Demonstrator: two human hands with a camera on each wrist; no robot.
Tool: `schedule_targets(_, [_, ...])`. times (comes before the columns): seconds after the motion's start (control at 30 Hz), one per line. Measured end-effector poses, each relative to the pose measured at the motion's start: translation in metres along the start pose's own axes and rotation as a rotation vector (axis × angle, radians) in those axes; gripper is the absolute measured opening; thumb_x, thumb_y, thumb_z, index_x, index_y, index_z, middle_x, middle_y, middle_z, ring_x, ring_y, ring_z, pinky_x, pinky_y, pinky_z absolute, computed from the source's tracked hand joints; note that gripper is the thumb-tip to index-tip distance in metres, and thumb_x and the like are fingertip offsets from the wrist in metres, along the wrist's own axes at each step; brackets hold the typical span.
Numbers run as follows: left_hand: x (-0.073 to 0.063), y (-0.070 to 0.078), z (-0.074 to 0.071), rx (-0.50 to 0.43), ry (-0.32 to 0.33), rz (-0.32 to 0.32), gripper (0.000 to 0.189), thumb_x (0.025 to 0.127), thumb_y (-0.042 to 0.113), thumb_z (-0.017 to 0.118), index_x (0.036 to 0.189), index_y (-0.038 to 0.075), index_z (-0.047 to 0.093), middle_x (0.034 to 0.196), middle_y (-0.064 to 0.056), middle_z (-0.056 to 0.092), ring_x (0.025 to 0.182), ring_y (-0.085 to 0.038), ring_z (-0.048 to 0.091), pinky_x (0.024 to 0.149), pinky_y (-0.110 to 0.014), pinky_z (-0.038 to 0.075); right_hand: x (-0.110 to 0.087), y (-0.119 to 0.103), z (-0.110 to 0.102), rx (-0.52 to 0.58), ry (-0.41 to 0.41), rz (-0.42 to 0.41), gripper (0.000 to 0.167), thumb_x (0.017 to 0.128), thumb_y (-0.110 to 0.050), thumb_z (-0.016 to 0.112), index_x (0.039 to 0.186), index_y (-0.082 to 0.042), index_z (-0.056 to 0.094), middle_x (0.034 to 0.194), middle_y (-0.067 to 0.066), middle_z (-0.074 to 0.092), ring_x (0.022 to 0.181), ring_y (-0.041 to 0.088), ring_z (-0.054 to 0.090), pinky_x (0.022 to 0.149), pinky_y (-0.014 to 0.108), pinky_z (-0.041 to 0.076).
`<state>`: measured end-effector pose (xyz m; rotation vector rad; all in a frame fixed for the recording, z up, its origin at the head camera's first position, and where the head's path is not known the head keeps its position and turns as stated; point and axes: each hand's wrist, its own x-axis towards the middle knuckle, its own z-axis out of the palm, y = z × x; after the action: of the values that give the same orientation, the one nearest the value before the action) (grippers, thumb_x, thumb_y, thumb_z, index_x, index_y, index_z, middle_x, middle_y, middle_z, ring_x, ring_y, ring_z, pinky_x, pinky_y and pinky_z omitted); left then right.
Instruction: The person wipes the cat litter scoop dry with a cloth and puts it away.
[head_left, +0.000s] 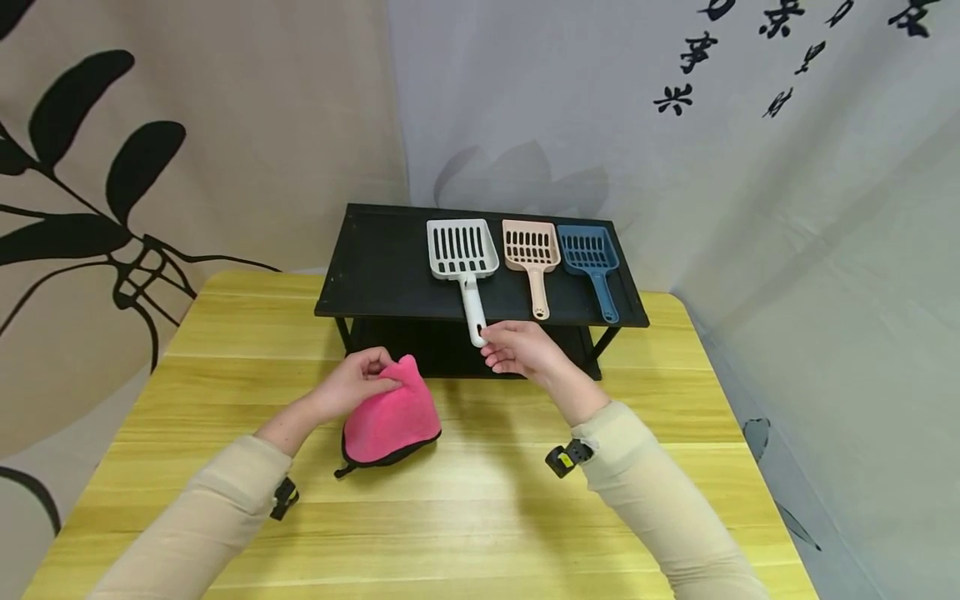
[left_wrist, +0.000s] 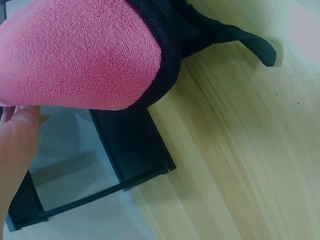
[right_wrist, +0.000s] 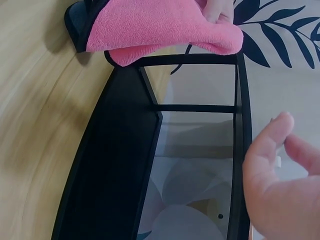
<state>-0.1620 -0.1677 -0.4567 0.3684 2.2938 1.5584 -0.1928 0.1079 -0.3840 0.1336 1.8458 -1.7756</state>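
My left hand [head_left: 358, 385] pinches the top of a pink cloth [head_left: 393, 421] with a black edge and a black loop. The cloth hangs down just above or against the wooden table; which one I cannot tell. In the left wrist view the pink cloth [left_wrist: 85, 55] covers most of the fingers. With thumb and fingertips my right hand [head_left: 525, 350] pinches the handle end of a white slotted litter scoop [head_left: 472, 304]. The scoop's head lies over the black shelf's top, its handle past the front edge. Beside it lie a beige litter scoop [head_left: 532, 246] and a blue litter scoop [head_left: 590, 250].
A two-tier black shelf [head_left: 382, 258] stands at the back of the wooden table [head_left: 480, 533]. Its lower tier [right_wrist: 110, 160] shows in the right wrist view. Behind hangs a pale curtain [head_left: 525, 100] with black leaf prints and writing.
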Motion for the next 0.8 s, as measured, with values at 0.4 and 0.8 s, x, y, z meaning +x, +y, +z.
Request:
schedule_targets(0.4, [0.0, -0.002, 0.0, 0.003, 0.001, -0.001, 0.016, 0.088, 0.012, 0.065, 0.094, 0.003, 0.053, 0.092, -0.008, 0.062, 0.075, -0.013, 0.056, 0.065, -0.022, 0.047, 0.009, -0.003, 0.01, 0.063, 0.053, 0.012, 0.032, 0.096, -0.011, 0.049, 0.122, 0.007, 0.05, 0.068, -0.001, 0.061, 0.057, 0.007, 0.059, 0.056, 0.018, 0.049])
schedule_targets(0.8, [0.001, -0.004, -0.001, -0.005, 0.014, 0.007, 0.016, 0.087, 0.012, 0.065, 0.093, 0.003, 0.053, 0.092, -0.01, 0.062, 0.076, -0.015, 0.057, 0.066, -0.022, 0.048, 0.006, -0.005, 0.005, 0.085, 0.054, 0.017, 0.038, 0.097, -0.014, 0.048, 0.128, 0.006, 0.046, 0.077, 0.001, 0.064, 0.064, 0.011, 0.064, 0.062, 0.022, 0.052])
